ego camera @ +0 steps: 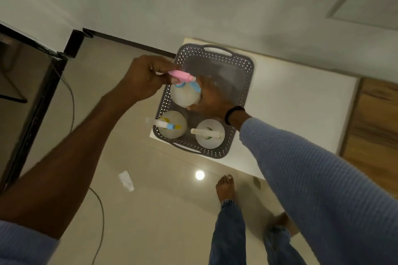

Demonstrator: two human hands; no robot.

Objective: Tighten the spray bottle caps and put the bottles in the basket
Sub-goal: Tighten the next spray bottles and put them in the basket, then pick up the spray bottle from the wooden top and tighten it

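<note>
- Bottle with the pink head [187,92] sits over the basket's [247,84] left side, just beyond two bottles already standing in the near end; whether its base rests on the basket floor cannot be told.
- Left hand [146,75] has its fingers curled around the rear of the pink head [179,75].
- Right hand [212,98] wraps the bottle's body from the right side, fingers closed on it.
- Near-left bottle [172,125] has a white-and-blue head over a yellow collar; near-right bottle [210,133] has a cream head.
- Basket rests on a white table [301,101], its far half unfilled.
- Handling, as a judgement: the translucent body looks like thin plastic, light and likely to give a little under a hard squeeze. Its smooth round wall may slip, so a full wrap low on the body is the safer hold.
- Head and trigger are the stiff parts: good for twisting the cap, but lifting by the nozzle alone risks strain at the neck.
</note>
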